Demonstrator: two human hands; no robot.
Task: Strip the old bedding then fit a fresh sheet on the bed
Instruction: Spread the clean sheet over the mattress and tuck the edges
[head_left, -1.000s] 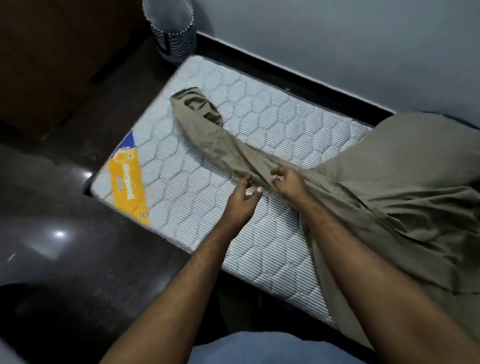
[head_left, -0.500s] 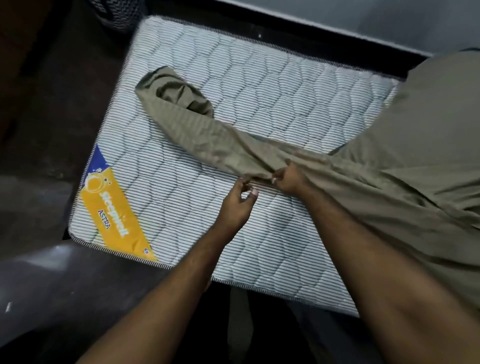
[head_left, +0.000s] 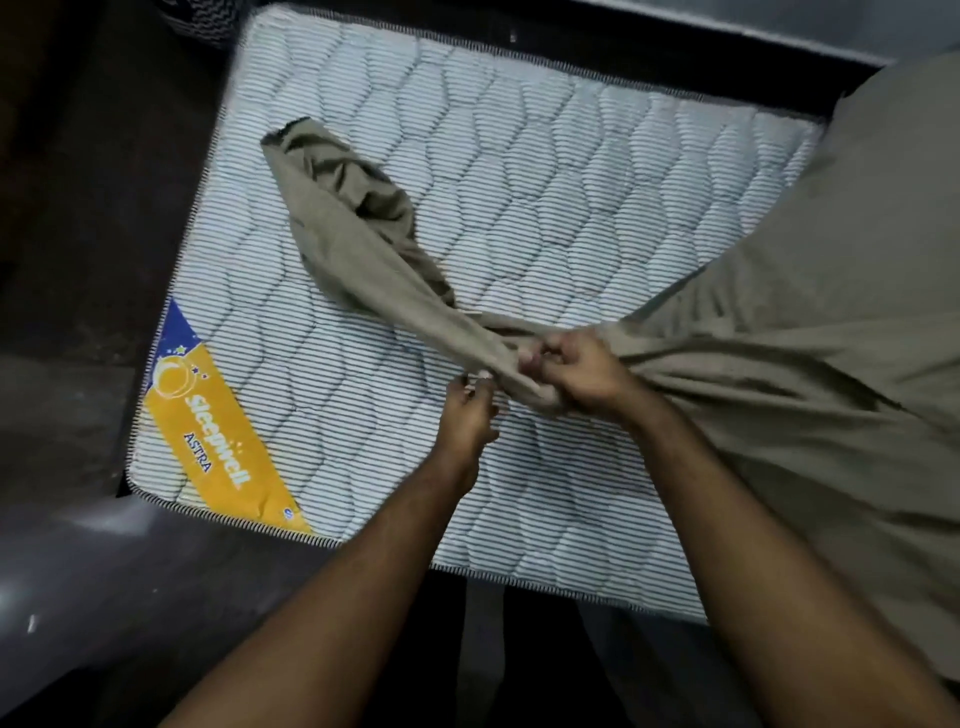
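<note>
On bare mattress (head_left: 545, 171), both hands grip bunched olive sheet (head_left: 810, 322)

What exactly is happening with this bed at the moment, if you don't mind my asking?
A person is working an olive-brown sheet across a bare quilted mattress. The right hand has a closed grip on a bunched, twisted length of the sheet near the middle of the mattress, and the left hand pinches the fabric beside it. The sheet covers only the right side; a loose end lies toward the far left, and the yellow brand label is uncovered.
</note>
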